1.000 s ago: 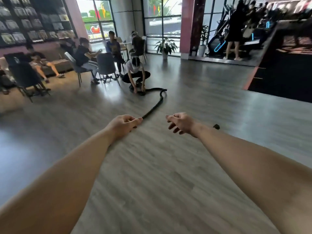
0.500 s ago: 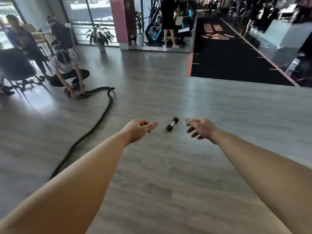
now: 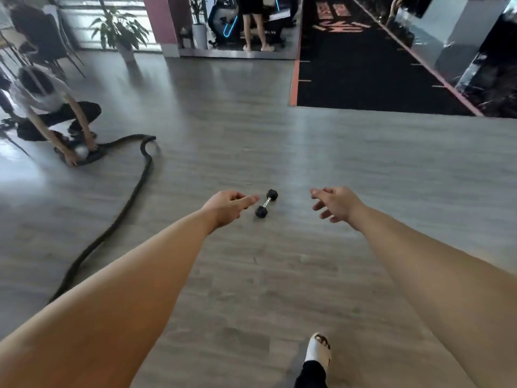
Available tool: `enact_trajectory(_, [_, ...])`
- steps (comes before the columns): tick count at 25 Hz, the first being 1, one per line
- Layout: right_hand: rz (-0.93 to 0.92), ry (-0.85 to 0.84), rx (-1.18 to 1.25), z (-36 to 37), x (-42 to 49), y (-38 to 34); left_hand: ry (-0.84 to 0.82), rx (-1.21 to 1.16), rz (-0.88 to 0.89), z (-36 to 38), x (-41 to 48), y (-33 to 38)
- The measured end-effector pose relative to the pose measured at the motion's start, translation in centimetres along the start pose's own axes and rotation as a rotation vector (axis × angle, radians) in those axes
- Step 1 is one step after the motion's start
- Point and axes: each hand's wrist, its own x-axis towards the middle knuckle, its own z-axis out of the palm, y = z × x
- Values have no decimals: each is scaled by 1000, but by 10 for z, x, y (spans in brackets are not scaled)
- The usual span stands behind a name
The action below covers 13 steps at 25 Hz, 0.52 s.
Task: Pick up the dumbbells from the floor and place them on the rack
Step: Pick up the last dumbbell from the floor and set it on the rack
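A small black hex dumbbell (image 3: 266,203) with a metal handle lies on the grey wood floor ahead of me. Both my arms reach forward above the floor. My left hand (image 3: 226,205) hangs just left of the dumbbell, fingers loosely curled and holding nothing. My right hand (image 3: 337,203) is to its right, fingers spread and empty. Neither hand touches the dumbbell. No rack is in view.
A thick black battle rope (image 3: 123,208) snakes across the floor on the left, where a crouching person (image 3: 47,113) handles its end. A black mat area (image 3: 363,65) lies far right. A potted plant (image 3: 120,29), chairs and a standing person (image 3: 253,21) are at the back. My foot (image 3: 319,351) steps forward.
My view has swung right and down, bringing the dumbbell between my hands. The dumbbell appears closer and my foot has come into view at the bottom.
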Motion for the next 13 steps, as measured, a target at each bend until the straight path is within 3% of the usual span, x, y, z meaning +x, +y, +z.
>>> enact_trajectory(7, [-40, -151, -162, -62, 199, -37, 87, -59, -148, 17, 162, 55])
enact_trajectory(13, [-77, -244, -250, -57, 364, -77, 142, -147, -275, -2, 292, 65])
